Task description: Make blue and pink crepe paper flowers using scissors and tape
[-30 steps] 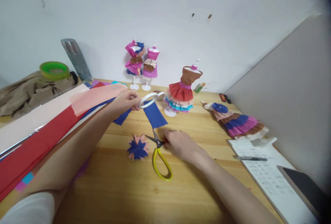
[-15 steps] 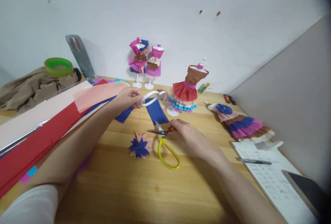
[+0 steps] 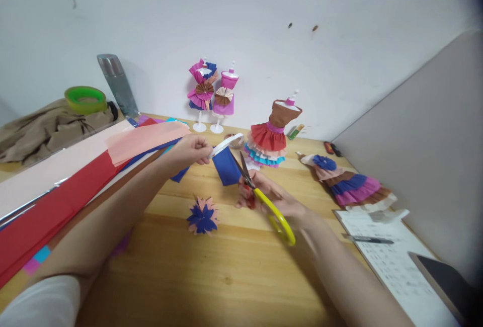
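My left hand [image 3: 194,149] pinches a white tape roll [image 3: 228,143], seen nearly edge-on, above the table. My right hand [image 3: 269,193] holds scissors [image 3: 275,214] with yellow handles; their parted blades point up and left, and a small red item shows at the fingers. Just behind the blades lies a blue paper strip [image 3: 227,167]. A blue and peach paper flower [image 3: 203,216] rests on the table between and below my hands.
Three dressed mini mannequins [image 3: 277,133] stand along the wall. Long crepe sheets [image 3: 68,201] cover the left side. To the right lie a ruffled dress [image 3: 350,183] and a notebook [image 3: 381,251] with a pen. Behind left are a bottle [image 3: 119,85] and green tape [image 3: 86,99].
The scissors have been lifted and turned, their handles now by my right palm and their blades pointing up-left. The tape roll in my left hand has tilted to nearly edge-on.
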Demonstrator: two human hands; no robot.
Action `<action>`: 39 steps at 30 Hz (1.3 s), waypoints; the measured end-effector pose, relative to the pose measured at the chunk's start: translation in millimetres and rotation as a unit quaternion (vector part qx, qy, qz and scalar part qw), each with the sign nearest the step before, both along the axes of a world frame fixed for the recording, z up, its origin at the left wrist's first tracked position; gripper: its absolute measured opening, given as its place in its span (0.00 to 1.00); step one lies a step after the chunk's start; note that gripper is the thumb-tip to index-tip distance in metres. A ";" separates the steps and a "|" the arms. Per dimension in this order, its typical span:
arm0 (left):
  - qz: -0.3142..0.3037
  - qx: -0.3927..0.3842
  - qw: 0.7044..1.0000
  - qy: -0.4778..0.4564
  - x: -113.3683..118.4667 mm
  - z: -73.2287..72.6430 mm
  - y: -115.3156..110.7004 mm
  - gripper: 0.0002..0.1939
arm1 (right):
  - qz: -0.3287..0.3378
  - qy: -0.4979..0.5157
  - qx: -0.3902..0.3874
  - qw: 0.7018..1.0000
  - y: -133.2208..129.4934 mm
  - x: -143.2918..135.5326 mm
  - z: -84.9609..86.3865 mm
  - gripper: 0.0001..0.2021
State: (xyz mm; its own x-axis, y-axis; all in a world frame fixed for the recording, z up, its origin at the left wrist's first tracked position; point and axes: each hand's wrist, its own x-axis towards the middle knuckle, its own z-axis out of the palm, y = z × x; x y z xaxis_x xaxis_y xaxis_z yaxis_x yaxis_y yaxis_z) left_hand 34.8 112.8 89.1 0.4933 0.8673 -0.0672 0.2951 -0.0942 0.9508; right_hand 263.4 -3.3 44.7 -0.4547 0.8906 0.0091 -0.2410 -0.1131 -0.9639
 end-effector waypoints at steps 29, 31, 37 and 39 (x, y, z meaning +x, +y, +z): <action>-0.080 0.168 0.981 0.050 16.1 -0.7 -29.7 0.11 | -0.025 0.063 -0.037 0.997 -5.2 -23.7 -11.0 0.22; -0.083 0.187 0.977 0.051 15.6 -2.0 -28.6 0.11 | -0.041 0.041 -0.015 0.998 -5.2 -24.6 -12.2 0.22; -0.087 0.159 0.983 0.027 16.8 -7.9 -25.2 0.10 | -0.089 -0.074 0.042 0.992 -6.5 -25.8 -16.5 0.21; -0.081 0.132 0.988 0.013 18.4 -9.0 -25.7 0.10 | -0.094 -0.099 0.044 0.990 -8.2 -26.7 -16.6 0.21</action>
State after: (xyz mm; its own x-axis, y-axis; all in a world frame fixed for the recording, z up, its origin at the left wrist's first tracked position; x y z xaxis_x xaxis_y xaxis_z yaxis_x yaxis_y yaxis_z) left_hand 53.2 87.1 80.1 0.6288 0.7655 0.1364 0.2797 -0.3864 0.8789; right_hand 236.7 -11.5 28.1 -0.2814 0.9594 0.0177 -0.0560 0.0019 -0.9984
